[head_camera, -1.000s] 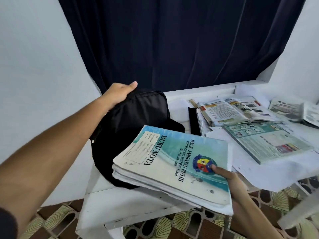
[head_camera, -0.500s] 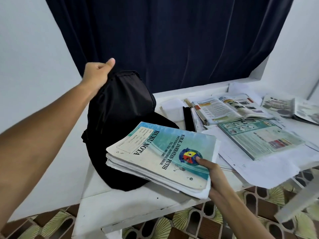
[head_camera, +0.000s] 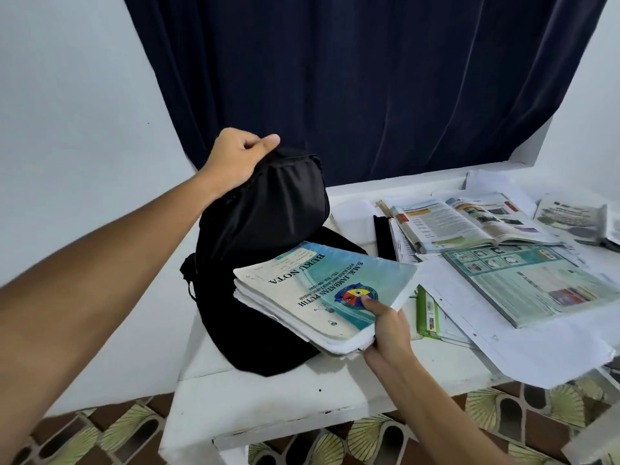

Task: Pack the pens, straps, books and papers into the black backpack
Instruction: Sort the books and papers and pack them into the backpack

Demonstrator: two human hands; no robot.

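Head view: white tabletop [head_camera: 268, 401] is running along the wall, its near front edge showing bare, with patterned floor [head_camera: 503, 414] lying below it. Black backpack [head_camera: 255, 297] is sitting at the tabletop's left end, close to the left edge and the white wall [head_camera: 67, 129]; dark curtain [head_camera: 369, 78] is hanging behind. Left hand [head_camera: 235, 156] is clenching the backpack's top fabric, fingers curled round it, pulling the top up so the bag is standing slumped and creased. Right hand [head_camera: 385, 327] is gripping a stack of notebooks [head_camera: 322, 293] at its near corner, thumb lying on the cover's round crest. Stack is tilting, its far end resting against the backpack's front, near end hanging just above the tabletop. Top cover is teal and white, reading "BUKU NOTA"; page edges are looking ragged. Open room is lying in front of the bag along the near edge. Right half is crowded: open textbook [head_camera: 469, 223], teal-covered book [head_camera: 543, 283] below it, loose white papers [head_camera: 536, 350] overhanging the front edge, green booklet [head_camera: 427, 313] just beside the right hand, black strap-like strip [head_camera: 382, 236] lying between backpack and textbook.
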